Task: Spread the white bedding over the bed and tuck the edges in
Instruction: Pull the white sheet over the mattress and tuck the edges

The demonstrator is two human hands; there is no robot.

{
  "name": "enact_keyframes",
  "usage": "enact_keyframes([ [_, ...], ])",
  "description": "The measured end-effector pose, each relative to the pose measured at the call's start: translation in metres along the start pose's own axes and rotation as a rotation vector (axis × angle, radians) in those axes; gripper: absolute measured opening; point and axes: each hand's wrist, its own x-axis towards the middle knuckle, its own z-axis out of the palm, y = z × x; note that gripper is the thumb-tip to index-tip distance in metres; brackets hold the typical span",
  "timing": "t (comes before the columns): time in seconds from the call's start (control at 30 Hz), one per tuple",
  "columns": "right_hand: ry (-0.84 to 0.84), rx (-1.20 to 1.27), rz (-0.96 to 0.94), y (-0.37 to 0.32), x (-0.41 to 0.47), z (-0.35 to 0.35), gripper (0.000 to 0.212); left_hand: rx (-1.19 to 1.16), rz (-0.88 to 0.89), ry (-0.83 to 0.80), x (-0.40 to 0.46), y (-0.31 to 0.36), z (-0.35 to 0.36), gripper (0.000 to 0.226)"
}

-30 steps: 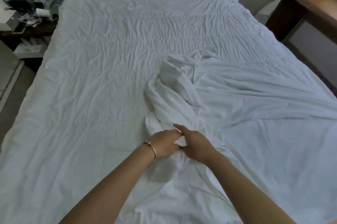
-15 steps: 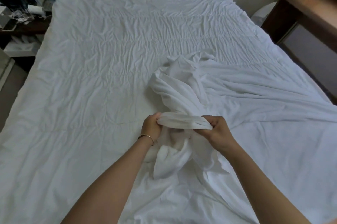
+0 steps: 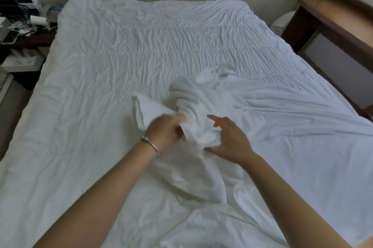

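Well, cluttered nightstand (image 3: pixel 22 31) left, desk (image 3: pixel 331 31) rt of bed (image 3: pixel 141 50).

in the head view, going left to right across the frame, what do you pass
Cluttered side table → left hand gripping the bunched white sheet → right hand, fingers spread against the bunch → dark wooden furniture at the right edge. The bed spans the whole middle.

Both forearms are bare up to the bottom edge of the view, with no sleeve showing on either. The left hand (image 3: pixel 165 132) has a thin metal bangle (image 3: pixel 150 142) round its wrist, with a small bead or clasp on it. The right hand (image 3: pixel 230 142) wears no ring or band.
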Motion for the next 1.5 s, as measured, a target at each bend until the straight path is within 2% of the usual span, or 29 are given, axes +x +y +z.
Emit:
enact_keyframes([
  [0.03,-0.071,0.029,-0.067,-0.003,-0.006,0.020,0.092,0.090,-0.050,-0.161,-0.011,-0.002,0.017,0.029],
  [0.07,-0.152,0.022,-0.114,-0.008,-0.013,0.039,0.088,0.144,-0.080,-0.240,-0.021,0.000,0.029,0.023],
  [0.13,-0.224,0.023,-0.125,-0.017,-0.024,0.070,0.061,0.080,-0.148,-0.215,-0.035,-0.004,0.038,0.012],
  [0.2,-0.091,0.206,-0.004,-0.026,-0.031,0.082,0.037,-0.008,-0.151,-0.196,-0.048,-0.021,0.041,0.012],
  [0.27,0.002,0.473,0.161,-0.038,-0.037,0.072,0.028,-0.134,-0.134,-0.232,-0.060,-0.041,0.043,0.021],
  [0.33,-0.110,0.638,0.204,-0.052,-0.043,0.053,0.021,-0.249,-0.126,-0.209,-0.065,-0.057,0.049,0.025],
  [0.4,-0.222,0.681,0.125,-0.066,-0.052,0.039,0.020,-0.238,-0.106,-0.194,-0.064,-0.073,0.065,0.023],
  [0.47,-0.118,0.846,0.131,-0.070,-0.057,0.030,0.019,-0.166,-0.196,-0.197,-0.060,-0.087,0.082,0.017],
  [0.53,0.050,0.982,0.179,-0.065,-0.059,0.017,0.026,-0.229,-0.358,-0.142,-0.052,-0.093,0.087,0.021],
  [0.63,0.074,0.794,0.187,-0.052,-0.060,0.000,0.025,-0.319,-0.409,0.068,-0.010,-0.079,0.044,0.012],
  [0.67,0.028,0.662,0.209,-0.048,-0.059,-0.001,0.018,-0.298,-0.348,0.134,0.007,-0.068,0.017,0.013],
  [0.7,-0.017,0.506,0.256,-0.043,-0.057,-0.002,0.022,-0.260,-0.262,0.182,0.020,-0.053,-0.012,0.015],
  [0.77,-0.013,0.177,0.338,-0.034,-0.056,0.001,0.044,-0.187,-0.054,0.314,0.028,-0.031,-0.059,0.013],
  [0.8,0.040,0.092,0.367,-0.034,-0.056,0.002,0.044,-0.146,0.053,0.402,0.021,-0.026,-0.072,0.016],
  [0.87,0.153,0.100,0.402,-0.039,-0.059,0.006,0.041,-0.020,0.221,0.508,-0.007,-0.027,-0.072,0.021],
  [0.9,0.159,0.094,0.399,-0.039,-0.063,0.011,0.042,0.050,0.261,0.490,-0.026,-0.033,-0.058,0.024],
  [0.93,0.112,0.042,0.390,-0.038,-0.067,0.017,0.044,0.137,0.255,0.387,-0.047,-0.038,-0.040,0.034],
  [0.97,0.031,-0.020,0.383,-0.037,-0.072,0.024,0.043,0.236,0.215,0.172,-0.064,-0.044,-0.019,0.043],
  [1.03,-0.110,-0.067,0.383,-0.032,-0.082,0.042,0.032,0.432,0.113,-0.378,-0.093,-0.058,0.014,0.041],
  [1.07,-0.140,-0.062,0.393,-0.030,-0.087,0.049,0.025,0.486,0.082,-0.530,-0.100,-0.065,0.020,0.037],
  [1.1,-0.136,-0.043,0.406,-0.030,-0.091,0.053,0.021,0.515,0.066,-0.568,-0.099,-0.072,0.013,0.037],
  [1.17,-0.058,0.013,0.413,-0.032,-0.097,0.054,0.022,0.553,-0.006,-0.407,-0.083,-0.077,-0.031,0.032],
  [1.27,0.114,0.243,0.285,-0.058,-0.100,0.041,0.033,0.483,-0.056,0.073,-0.062,-0.064,-0.138,0.026],
  [1.33,0.176,0.314,0.131,-0.089,-0.103,0.029,0.021,0.353,0.019,0.427,-0.081,-0.052,-0.192,0.032],
  [1.37,0.195,0.284,0.075,-0.102,-0.105,0.026,0.015,0.320,0.021,0.549,-0.095,-0.052,-0.200,0.031],
  [1.43,0.201,0.172,0.040,-0.116,-0.115,0.031,0.017,0.368,0.010,0.619,-0.136,-0.065,-0.185,0.028],
  [1.5,0.122,0.071,0.044,-0.117,-0.134,0.050,0.028,0.397,0.061,0.452,-0.196,-0.086,-0.143,0.027],
])
